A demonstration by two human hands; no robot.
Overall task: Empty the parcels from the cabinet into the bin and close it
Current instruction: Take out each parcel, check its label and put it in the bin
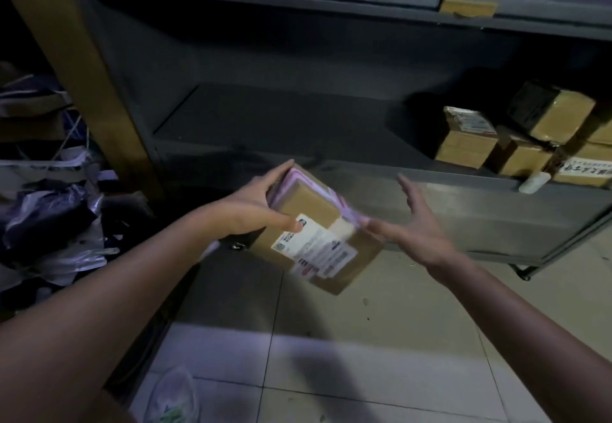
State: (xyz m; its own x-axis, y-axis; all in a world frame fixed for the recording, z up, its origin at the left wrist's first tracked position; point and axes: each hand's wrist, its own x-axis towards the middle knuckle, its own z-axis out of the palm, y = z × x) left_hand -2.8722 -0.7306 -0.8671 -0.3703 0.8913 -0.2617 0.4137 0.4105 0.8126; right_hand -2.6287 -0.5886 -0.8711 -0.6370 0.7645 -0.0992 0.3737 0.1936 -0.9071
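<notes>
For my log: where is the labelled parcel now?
Head view, centre: the left hand holds the labelled parcel before the cabinet shelf, right hand beside it.

We count two hands, the left hand (pixel 251 207) and the right hand (pixel 414 223), and one cardboard parcel (pixel 311 210) between them, bearing one white label (pixel 318 247). On the one cabinet shelf (pixel 281 117), at three o'clock, we make out at least four more: one label-topped box (pixel 463 147), one dark-taped box (pixel 556 111), one plain box (pixel 525 159), one handwritten box (pixel 583 170). One white cylinder (pixel 534 183) lies beside them. At nine o'clock the heaped bags (pixel 49 217) defy counting; at seven o'clock, one clear bag (pixel 172 396).
</notes>
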